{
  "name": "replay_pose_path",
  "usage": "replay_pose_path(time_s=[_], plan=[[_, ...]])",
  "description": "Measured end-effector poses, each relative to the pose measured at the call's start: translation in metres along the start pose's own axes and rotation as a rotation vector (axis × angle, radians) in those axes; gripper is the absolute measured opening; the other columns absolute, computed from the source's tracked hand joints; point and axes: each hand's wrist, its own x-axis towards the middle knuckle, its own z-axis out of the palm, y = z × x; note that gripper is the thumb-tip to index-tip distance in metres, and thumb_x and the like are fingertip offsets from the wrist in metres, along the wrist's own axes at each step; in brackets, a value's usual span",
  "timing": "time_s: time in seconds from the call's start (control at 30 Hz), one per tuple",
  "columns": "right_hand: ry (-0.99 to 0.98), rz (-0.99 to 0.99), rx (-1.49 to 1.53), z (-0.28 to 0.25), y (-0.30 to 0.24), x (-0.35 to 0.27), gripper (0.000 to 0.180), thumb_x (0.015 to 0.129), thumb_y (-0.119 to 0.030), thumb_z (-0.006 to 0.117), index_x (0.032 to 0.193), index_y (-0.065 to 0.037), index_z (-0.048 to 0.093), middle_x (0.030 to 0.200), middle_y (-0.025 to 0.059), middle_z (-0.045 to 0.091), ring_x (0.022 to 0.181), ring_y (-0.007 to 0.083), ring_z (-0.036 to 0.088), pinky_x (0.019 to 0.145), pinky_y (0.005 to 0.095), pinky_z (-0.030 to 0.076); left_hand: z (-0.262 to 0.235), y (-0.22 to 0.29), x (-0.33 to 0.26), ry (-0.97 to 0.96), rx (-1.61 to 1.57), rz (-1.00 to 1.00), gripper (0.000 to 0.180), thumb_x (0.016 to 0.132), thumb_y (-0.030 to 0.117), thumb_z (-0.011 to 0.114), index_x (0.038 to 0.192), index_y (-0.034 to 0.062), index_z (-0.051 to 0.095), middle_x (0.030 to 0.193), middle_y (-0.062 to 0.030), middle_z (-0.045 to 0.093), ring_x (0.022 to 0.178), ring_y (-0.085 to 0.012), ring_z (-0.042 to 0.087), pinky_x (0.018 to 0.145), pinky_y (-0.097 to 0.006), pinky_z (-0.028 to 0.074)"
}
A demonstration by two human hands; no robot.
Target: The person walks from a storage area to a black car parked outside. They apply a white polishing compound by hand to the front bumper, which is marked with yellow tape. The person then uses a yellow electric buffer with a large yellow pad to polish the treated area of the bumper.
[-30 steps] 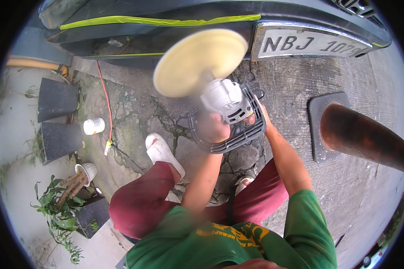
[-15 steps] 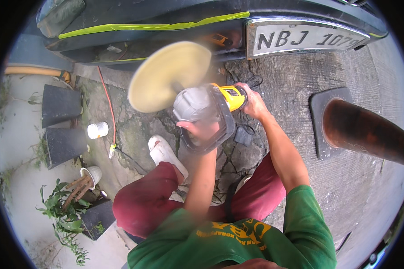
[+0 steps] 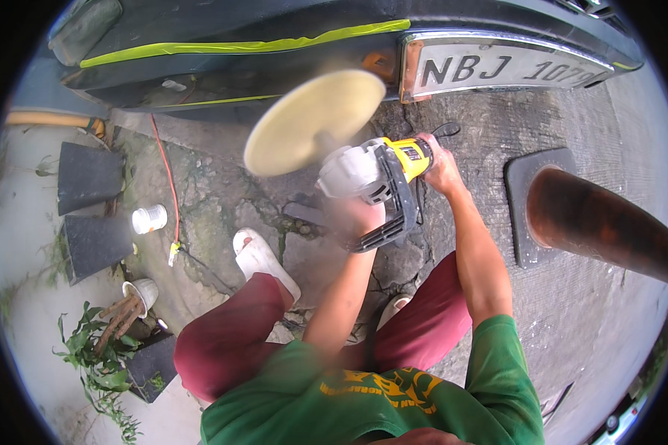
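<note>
A yellow and black power polisher (image 3: 404, 154) with a grey gear head (image 3: 349, 172) is in my hands. Its large round cream pad (image 3: 313, 122) faces the dark car bumper (image 3: 223, 70), and its surface is smeared by motion. Whether the pad touches the bumper I cannot tell. My right hand (image 3: 443, 169) wraps around the rear of the yellow body. Under the gear head, beside the black loop handle (image 3: 402, 211), my left hand (image 3: 360, 219) supports the tool; its fingers are partly hidden and blurred.
Yellow-green tape (image 3: 245, 48) runs along the bumper, left of a white licence plate (image 3: 497, 65). A worn orange-black traffic cone (image 3: 594, 215) is on the right. Dark planters (image 3: 89, 178), a white tub (image 3: 150, 219) and an orange cord (image 3: 167, 163) are on the left.
The polisher and its pad have moved to the right along the bumper, both hands going with it. The loop handle has turned and appears more edge-on.
</note>
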Motion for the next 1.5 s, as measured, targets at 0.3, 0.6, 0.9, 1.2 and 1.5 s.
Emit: replay_pose_path(time_s=[0.3, 0.6, 0.9, 1.2, 1.5], plan=[[-0.067, -0.128, 0.007, 0.025, -0.037, 0.014, 0.061, 0.068, 0.002, 0.068, 0.123, -0.017, 0.049, 0.106, 0.0175, 0.066, 0.104, 0.0396, 0.06, 0.089, 0.0453, 0.049, -0.035, -0.008, 0.009, -0.086, -0.279, -0.456, 0.063, 0.094, 0.054, 0.038, 0.132, 0.0041, 0.045, 0.129, -0.009, 0.052, 0.115, -0.024, 0.053, 0.098, -0.038, 0.043], [-0.023, -0.019, 0.103, 0.004, -0.014, 0.002, 0.064, 0.067, 0.006, 0.069, 0.124, -0.016, 0.049, 0.105, 0.0173, 0.068, 0.106, 0.0372, 0.062, 0.09, 0.0411, 0.05, 0.006, 0.012, -0.009, 0.038, -0.519, -0.423, 0.063, 0.095, 0.048, 0.046, 0.136, -0.0008, 0.039, 0.127, -0.0178, 0.053, 0.11, -0.0311, 0.057, 0.092, -0.043, 0.046], [-0.06, -0.093, 0.036, 0.02, -0.024, 0.008, 0.066, 0.066, -0.005, 0.076, 0.125, -0.016, 0.048, 0.104, 0.0157, 0.068, 0.101, 0.0365, 0.064, 0.088, 0.0411, 0.051, -0.024, -0.004, 0.005, -0.023, -0.038, -0.103, 0.053, 0.083, 0.021, 0.068, 0.127, 0.0012, 0.046, 0.118, -0.0161, 0.058, 0.106, -0.0269, 0.059, 0.091, -0.04, 0.047], [-0.207, -0.21, -0.164, 0.04, -0.063, 0.008, 0.073, 0.063, -0.014, 0.076, 0.129, -0.019, 0.044, 0.109, 0.0124, 0.066, 0.101, 0.037, 0.06, 0.095, 0.0428, 0.04, -0.055, 0.028, 0.054, 0.172, -0.628, -0.429, 0.054, 0.097, 0.049, 0.038, 0.128, 0.0064, 0.05, 0.121, -0.007, 0.057, 0.109, -0.0207, 0.058, 0.091, -0.035, 0.05], [-0.163, -0.114, -0.188, -0.014, -0.051, -0.039, 0.076, 0.061, -0.015, 0.078, 0.127, -0.014, 0.042, 0.105, 0.0138, 0.067, 0.101, 0.0348, 0.062, 0.09, 0.0435, 0.042, -0.047, 0.067, 0.044, 0.339, -1.05, -1.037, 0.078, 0.093, 0.067, 0.035, 0.138, 0.0033, 0.037, 0.14, -0.0168, 0.038, 0.127, -0.029, 0.042, 0.108, -0.045, 0.037]])
